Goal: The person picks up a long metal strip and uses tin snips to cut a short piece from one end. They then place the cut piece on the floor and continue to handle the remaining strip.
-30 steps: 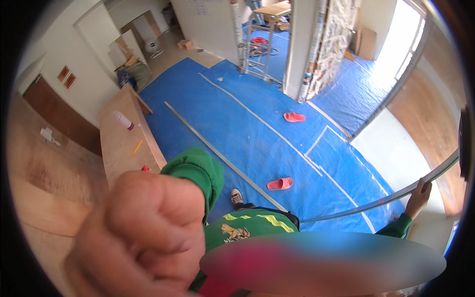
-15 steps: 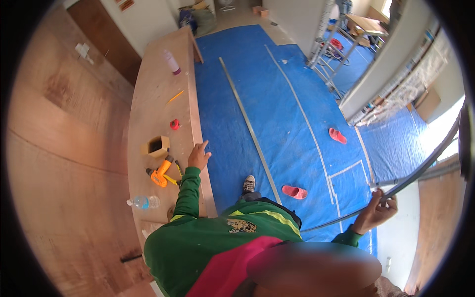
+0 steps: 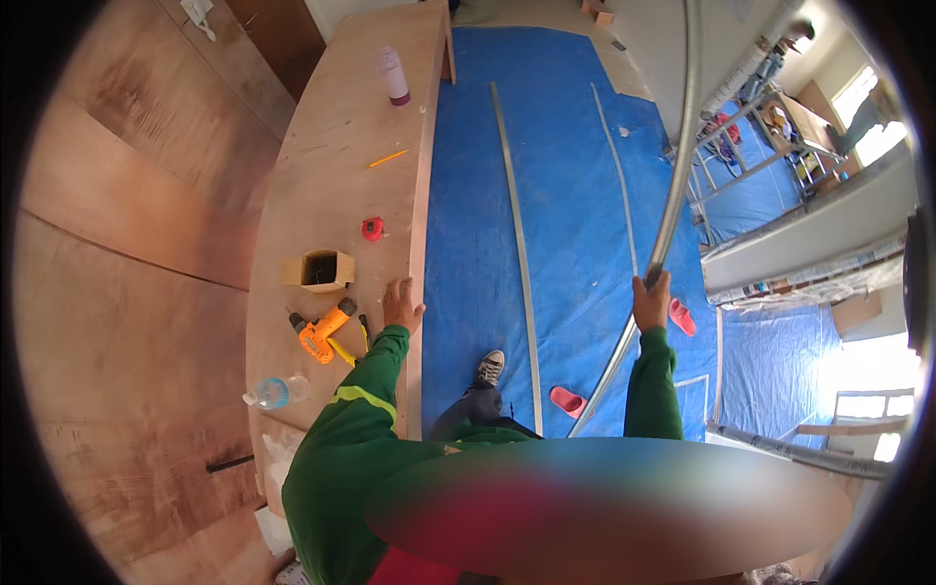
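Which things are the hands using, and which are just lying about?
In use, apparently:
- metal bar in the right hand
- wooden bench under the left hand

Probably just lying about:
- orange drill
- yellow pencil
- open cardboard box
- clear bottle
- pink slippers

Orange drill (image 3: 317, 341) — near open box (image 3: 345, 271) | pink slippers (image 3: 565, 400) — on blue sheeting (image 3: 575, 244)

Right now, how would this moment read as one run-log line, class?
left hand: on wooden bench | right hand: gripping long metal bar | near left: orange drill, open box
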Motion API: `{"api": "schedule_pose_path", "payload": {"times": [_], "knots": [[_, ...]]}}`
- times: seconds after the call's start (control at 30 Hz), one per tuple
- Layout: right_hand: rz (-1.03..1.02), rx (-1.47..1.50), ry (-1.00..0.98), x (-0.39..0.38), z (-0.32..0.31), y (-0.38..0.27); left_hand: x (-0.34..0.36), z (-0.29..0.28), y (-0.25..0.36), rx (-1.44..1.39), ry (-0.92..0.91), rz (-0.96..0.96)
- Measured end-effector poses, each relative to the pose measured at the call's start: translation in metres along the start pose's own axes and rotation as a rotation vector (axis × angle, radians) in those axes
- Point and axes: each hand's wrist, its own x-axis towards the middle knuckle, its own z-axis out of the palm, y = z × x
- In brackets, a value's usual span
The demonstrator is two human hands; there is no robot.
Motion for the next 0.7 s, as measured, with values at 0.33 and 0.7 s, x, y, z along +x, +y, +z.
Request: {"api": "schedule_pose_path", "payload": {"times": [0.33,0.7], "knots": [[0.180,-0.113,-0.217,0.081,0.198,0.001,-0.004,0.014,-0.010,0.025,0.199,0.109],[-0.100,0.023,-0.251,-0.049,0.048,-0.070,-0.006,0.024,-0.020,0.036,0.203,0.174]]}}
